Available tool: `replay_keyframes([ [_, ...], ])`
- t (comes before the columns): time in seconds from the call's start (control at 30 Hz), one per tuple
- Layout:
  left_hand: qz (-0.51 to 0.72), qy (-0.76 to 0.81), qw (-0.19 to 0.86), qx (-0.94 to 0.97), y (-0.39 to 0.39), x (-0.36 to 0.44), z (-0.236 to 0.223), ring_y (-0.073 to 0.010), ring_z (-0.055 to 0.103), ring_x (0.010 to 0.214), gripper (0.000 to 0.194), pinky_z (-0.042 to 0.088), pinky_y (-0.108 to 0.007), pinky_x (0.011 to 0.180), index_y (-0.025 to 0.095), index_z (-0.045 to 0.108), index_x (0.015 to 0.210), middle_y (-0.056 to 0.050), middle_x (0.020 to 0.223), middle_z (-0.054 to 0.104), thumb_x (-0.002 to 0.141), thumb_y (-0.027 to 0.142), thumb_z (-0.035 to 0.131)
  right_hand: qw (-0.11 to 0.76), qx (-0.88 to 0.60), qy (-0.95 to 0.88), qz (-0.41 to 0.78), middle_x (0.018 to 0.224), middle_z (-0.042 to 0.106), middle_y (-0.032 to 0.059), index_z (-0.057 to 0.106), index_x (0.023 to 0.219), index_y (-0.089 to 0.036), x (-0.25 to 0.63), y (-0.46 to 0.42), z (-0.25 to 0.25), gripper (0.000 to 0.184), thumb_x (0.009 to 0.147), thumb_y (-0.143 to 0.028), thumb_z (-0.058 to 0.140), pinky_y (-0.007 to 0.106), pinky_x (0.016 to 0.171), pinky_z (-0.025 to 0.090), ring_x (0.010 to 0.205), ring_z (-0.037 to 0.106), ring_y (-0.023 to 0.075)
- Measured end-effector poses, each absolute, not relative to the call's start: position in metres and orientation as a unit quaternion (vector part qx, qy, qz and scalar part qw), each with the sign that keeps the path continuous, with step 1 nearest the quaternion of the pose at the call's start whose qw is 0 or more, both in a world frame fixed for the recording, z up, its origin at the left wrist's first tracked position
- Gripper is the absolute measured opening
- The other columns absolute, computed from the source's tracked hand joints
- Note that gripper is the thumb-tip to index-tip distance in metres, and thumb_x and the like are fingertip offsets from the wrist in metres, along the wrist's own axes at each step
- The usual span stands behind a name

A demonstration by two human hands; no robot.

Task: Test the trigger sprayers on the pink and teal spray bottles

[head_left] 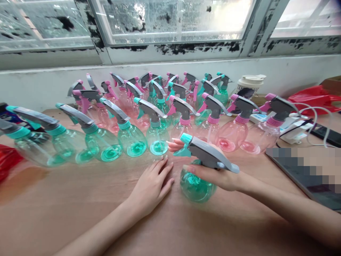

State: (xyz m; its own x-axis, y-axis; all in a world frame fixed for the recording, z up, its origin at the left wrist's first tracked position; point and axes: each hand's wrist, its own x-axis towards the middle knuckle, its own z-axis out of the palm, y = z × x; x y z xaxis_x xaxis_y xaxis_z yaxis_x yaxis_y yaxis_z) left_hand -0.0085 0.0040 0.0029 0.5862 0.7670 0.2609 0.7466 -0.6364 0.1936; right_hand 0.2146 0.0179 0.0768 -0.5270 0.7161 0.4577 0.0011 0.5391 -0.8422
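My right hand (213, 174) is wrapped round the neck of a teal spray bottle (195, 186) with a grey trigger head (209, 153), which stands on the wooden table (80, 213) in front of me. My left hand (151, 185) lies flat on the table just left of that bottle, fingers stretched out, holding nothing. Behind both hands runs a row of teal spray bottles (133, 137) on the left and pink spray bottles (229, 133) on the right, with more rows behind them.
A white lidded cup (250, 83) stands at the back right. White cables and a charger (295, 131) lie right of the pink bottles, beside a dark tablet (317, 185). Red plastic bags (314, 96) sit at far right and far left. A wall and window run behind.
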Motion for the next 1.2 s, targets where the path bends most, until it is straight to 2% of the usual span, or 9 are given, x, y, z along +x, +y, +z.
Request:
replay_keyframes([
  [0.27,0.159,0.423,0.025,0.892,0.0045,-0.0087,0.0026,-0.0345,0.048,0.129,0.033,0.044,-0.053,0.103,0.015,0.057,0.126,-0.018,0.14,0.052,0.1,0.03,0.047,0.392,-0.223,-0.752,0.48,0.136,0.06,0.0071,0.05,0.138,-0.028,0.2147,0.0166,0.0775,0.056,0.085,-0.01,0.054,0.035,0.089,0.057,0.11,0.066,0.0215],
  [0.37,0.157,0.422,0.025,0.893,0.0045,-0.0091,0.0025,-0.0349,0.048,0.129,0.033,0.044,-0.054,0.103,0.013,0.057,0.126,-0.019,0.14,0.052,0.099,0.03,0.047,0.393,-0.217,-0.75,0.486,0.134,0.062,0.0071,0.052,0.135,-0.027,0.2135,0.0163,0.0774,0.054,0.084,-0.007,0.052,0.035,0.092,0.055,0.111,0.065,0.0208],
  [0.47,0.163,0.421,0.027,0.892,0.0044,-0.0098,0.0018,-0.0349,0.049,0.129,0.032,0.044,-0.054,0.103,0.014,0.058,0.125,-0.019,0.14,0.052,0.099,0.029,0.047,0.411,-0.214,-0.751,0.47,0.126,0.065,0.0078,0.056,0.127,-0.024,0.2119,0.0163,0.0769,0.044,0.086,-0.01,0.054,0.032,0.09,0.055,0.116,0.063,0.0209],
  [0.67,0.185,0.414,0.027,0.891,0.0043,-0.0093,0.0009,-0.035,0.048,0.129,0.035,0.043,-0.054,0.104,0.014,0.055,0.13,-0.019,0.139,0.053,0.099,0.029,0.048,0.445,-0.27,-0.748,0.411,0.092,0.065,0.004,0.062,0.093,-0.02,0.2087,0.0148,0.0781,0.012,0.084,-0.025,0.066,0.027,0.067,0.058,0.08,0.067,0.0163],
  [0.8,0.16,0.422,0.039,0.891,0.0042,-0.0082,0.0042,-0.0352,0.048,0.13,0.033,0.042,-0.054,0.105,0.013,0.056,0.128,-0.018,0.138,0.054,0.099,0.027,0.048,0.447,-0.282,-0.767,0.363,0.077,0.06,0.0002,0.06,0.084,-0.02,0.2095,0.0139,0.0793,0.008,0.085,-0.026,0.064,0.024,0.06,0.055,0.07,0.062,0.0139],
  [0.9,0.158,0.421,0.039,0.892,0.0042,-0.008,0.0048,-0.0351,0.048,0.13,0.034,0.041,-0.054,0.106,0.013,0.056,0.129,-0.018,0.139,0.053,0.099,0.027,0.049,0.44,-0.269,-0.766,0.385,0.089,0.065,0.0031,0.063,0.094,-0.02,0.2104,0.0143,0.0775,0.01,0.086,-0.026,0.062,0.027,0.066,0.057,0.08,0.065,0.0164],
  [1.03,0.17,0.422,0.029,0.89,0.0042,-0.0087,0.002,-0.0355,0.047,0.131,0.032,0.042,-0.054,0.105,0.013,0.057,0.126,-0.019,0.141,0.051,0.098,0.028,0.049,0.43,-0.275,-0.757,0.407,0.11,0.067,0.0066,0.06,0.116,-0.022,0.2109,0.0155,0.0732,0.031,0.085,-0.026,0.063,0.03,0.068,0.058,0.081,0.067,0.0173],
  [1.1,0.169,0.422,0.029,0.89,0.0043,-0.0091,0.0014,-0.0353,0.046,0.132,0.031,0.041,-0.054,0.106,0.013,0.058,0.125,-0.019,0.141,0.051,0.098,0.028,0.049,0.433,-0.275,-0.761,0.397,0.11,0.068,0.0059,0.059,0.12,-0.023,0.2113,0.0159,0.0721,0.035,0.086,-0.025,0.063,0.033,0.075,0.058,0.085,0.067,0.0186],
  [1.2,0.16,0.422,0.03,0.892,0.0043,-0.009,0.0023,-0.0352,0.045,0.132,0.03,0.041,-0.054,0.106,0.014,0.059,0.123,-0.019,0.142,0.05,0.098,0.027,0.049,0.435,-0.272,-0.775,0.369,0.096,0.07,0.0041,0.059,0.122,-0.022,0.2118,0.016,0.0721,0.035,0.087,-0.023,0.06,0.037,0.085,0.054,0.092,0.065,0.0203],
])
